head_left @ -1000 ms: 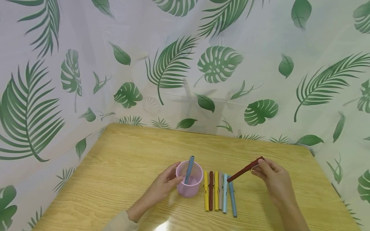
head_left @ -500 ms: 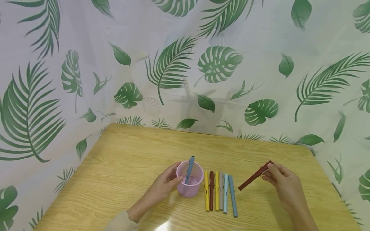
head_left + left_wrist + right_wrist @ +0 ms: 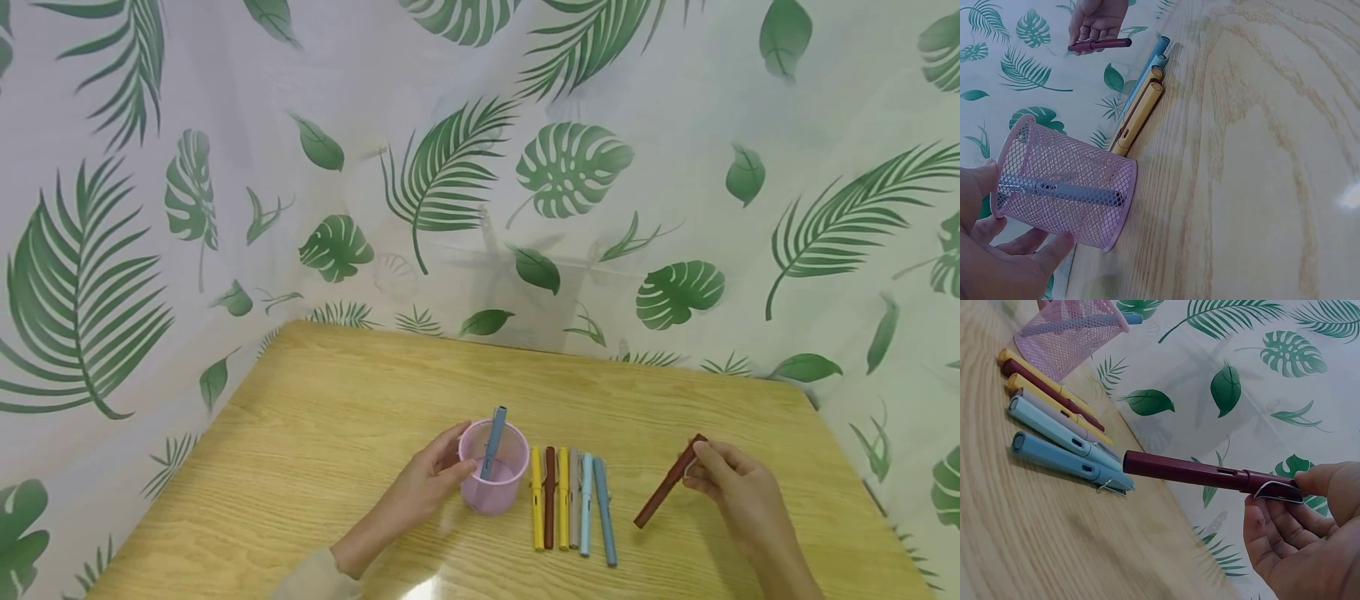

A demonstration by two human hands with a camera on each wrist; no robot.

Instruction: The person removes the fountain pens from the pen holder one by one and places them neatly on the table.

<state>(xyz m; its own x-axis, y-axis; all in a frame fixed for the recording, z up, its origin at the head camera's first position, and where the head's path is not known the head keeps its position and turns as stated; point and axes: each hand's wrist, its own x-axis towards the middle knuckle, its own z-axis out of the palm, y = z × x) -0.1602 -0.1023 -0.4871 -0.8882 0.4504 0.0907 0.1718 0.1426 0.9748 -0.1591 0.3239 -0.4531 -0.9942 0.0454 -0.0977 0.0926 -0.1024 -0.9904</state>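
My left hand (image 3: pixel 426 482) grips a pink mesh pen holder (image 3: pixel 489 500), thumb at its rim and fingers around its side. One blue pen (image 3: pixel 494 437) leans inside it, its upper end above the rim. Off to the right, my right hand (image 3: pixel 746 496) pinches a dark red pen (image 3: pixel 1188 473) near its metal clip. That pen slants down to the left, its free end over the table. Between the hands lies a row of pens: a yellow pen (image 3: pixel 537 508), a dark red one, another yellow, a greyish one, a light blue pen (image 3: pixel 586 512) and a blue pen (image 3: pixel 605 517).
The wooden table (image 3: pixel 360 375) extends behind and to both sides of the row. A white curtain (image 3: pixel 465 275) with green leaves hangs along its back and sides. The row's leftmost pen lies right beside the holder.
My right hand has moved right and toward me, away from the row. The dark red pen in it has swung to a steeper slant. My left hand keeps its grip on the pen holder.
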